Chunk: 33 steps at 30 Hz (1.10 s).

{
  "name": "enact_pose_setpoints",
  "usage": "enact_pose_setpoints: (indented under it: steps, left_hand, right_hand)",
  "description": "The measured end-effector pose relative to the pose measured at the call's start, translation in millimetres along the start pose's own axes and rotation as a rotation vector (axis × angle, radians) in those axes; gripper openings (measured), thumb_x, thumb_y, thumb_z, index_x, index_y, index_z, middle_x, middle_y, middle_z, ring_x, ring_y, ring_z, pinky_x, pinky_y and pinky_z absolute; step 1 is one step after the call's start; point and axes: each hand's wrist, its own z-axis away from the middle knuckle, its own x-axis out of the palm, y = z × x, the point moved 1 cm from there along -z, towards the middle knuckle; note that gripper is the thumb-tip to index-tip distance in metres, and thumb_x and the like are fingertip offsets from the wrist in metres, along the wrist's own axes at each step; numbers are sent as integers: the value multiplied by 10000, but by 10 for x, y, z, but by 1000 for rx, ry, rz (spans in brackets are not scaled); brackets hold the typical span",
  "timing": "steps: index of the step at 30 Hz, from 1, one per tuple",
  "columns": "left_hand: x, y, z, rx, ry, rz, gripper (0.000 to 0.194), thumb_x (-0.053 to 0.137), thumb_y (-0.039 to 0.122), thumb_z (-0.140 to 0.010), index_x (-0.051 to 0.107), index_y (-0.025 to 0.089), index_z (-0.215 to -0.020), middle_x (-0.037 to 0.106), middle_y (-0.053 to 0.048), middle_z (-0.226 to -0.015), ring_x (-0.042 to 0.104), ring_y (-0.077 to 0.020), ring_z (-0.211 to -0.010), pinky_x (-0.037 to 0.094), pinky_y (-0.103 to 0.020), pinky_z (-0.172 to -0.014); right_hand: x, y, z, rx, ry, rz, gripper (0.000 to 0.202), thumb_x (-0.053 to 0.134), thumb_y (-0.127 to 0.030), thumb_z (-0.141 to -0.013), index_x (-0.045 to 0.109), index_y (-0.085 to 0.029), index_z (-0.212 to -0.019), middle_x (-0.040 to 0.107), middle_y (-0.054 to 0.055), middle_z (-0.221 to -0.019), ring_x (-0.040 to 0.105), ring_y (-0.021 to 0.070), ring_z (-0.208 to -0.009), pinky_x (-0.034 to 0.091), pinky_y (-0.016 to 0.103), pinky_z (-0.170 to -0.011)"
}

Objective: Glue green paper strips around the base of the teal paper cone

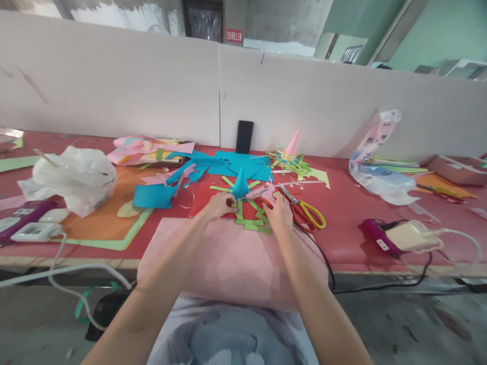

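A blue paper cone (240, 184) stands upright with green paper strips (228, 181) spreading from its base. My left hand (220, 205) is at the cone's lower left, its fingers curled and pinched close to the base; what lies between them is hidden. My right hand (280, 214) is wrapped round a pink glue gun (262, 191), whose nozzle points left at the cone's base. Several loose green strips (254, 223) lie between my hands. Yellow-handled scissors (310, 214) rest just right of my right hand.
A finished-looking pink cone (291, 144) with green fringe stands behind. A black phone (244, 137) leans on the partition. Blue paper sheets (243, 165), a white plastic bag (78, 177), power strips (388, 238) and a black cable (380, 290) lie around. A pink padded surface (232, 258) covers the front.
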Motion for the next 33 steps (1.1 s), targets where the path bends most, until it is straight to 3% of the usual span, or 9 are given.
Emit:
enact_pose_setpoints:
  steps: [17, 33]
  left_hand:
    - [-6, 9, 4, -7, -9, 0, 227, 729, 342, -620, 635, 179, -747, 622, -7, -808, 545, -147, -737, 386, -238, -629]
    - [-19, 28, 18, -19, -1, 33, 195, 725, 295, -609, 625, 181, -732, 603, 1, -772, 531, -138, -711, 396, -235, -627]
  right_hand:
    - [-37, -5, 4, 1, 10, -21, 269, 636, -302, -765, 505, -180, -966, 608, 97, -989, 560, 245, -949, 422, 320, -754]
    - [-101, 9, 10, -123, 48, -61, 243, 608, -202, -740, 504, -187, -959, 623, 88, -952, 565, 249, -933, 424, 338, -791]
